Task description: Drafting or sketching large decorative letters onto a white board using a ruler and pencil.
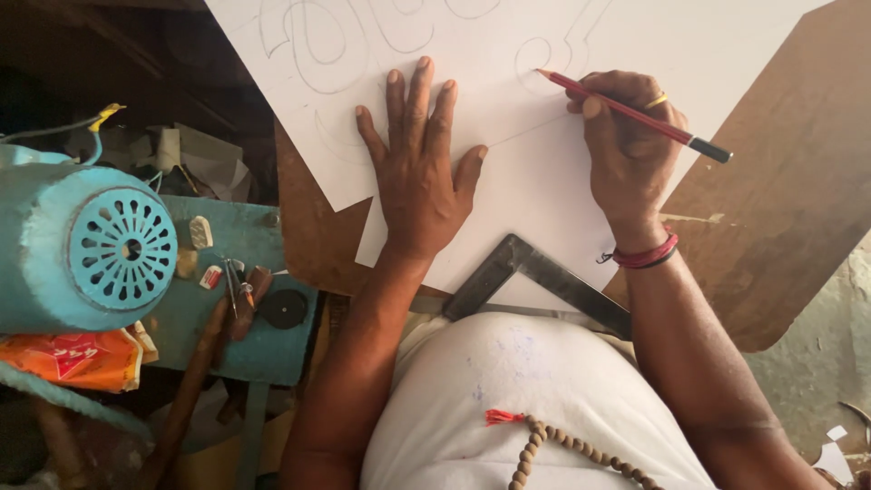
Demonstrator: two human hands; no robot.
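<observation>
The pencil (pixel 635 116), red with a black end, is gripped in the right hand (pixel 626 150), fingers closed around its shaft, and lies slanted with its sharpened tip pointing up and to the left. The tip touches the white sheet (pixel 535 181) just beside a faint curved outline (pixel 544 63) drawn near the top of the paper. A yellow ring (pixel 657 100) sits on one finger of the right hand, and a red and dark band (pixel 646 256) circles that wrist. The left hand (pixel 419 172) lies open and flat on the sheet, palm down, fingers spread and pointing away from the person, holding nothing. More faint pencilled curves (pixel 318 45) show on the paper above and to the left of this hand. A thin straight pencil line (pixel 531 130) runs across the sheet between the two hands. The sheet rests on a brown wooden board (pixel 798 181), which shows bare at the right and beneath the paper's lower left edge. A metal square (pixel 544 272) lies near the person's body, its corner resting on the lower edge of the sheet, between the two forearms. To the left, well apart from the sheet, stands a light blue motor (pixel 91 245) with a round vented end cover, mounted on a blue base (pixel 245 272) littered with small items. An orange wrapper (pixel 73 358) lies just below the motor. A string of brown beads (pixel 572 449) hangs over the person's white shirt (pixel 526 390).
</observation>
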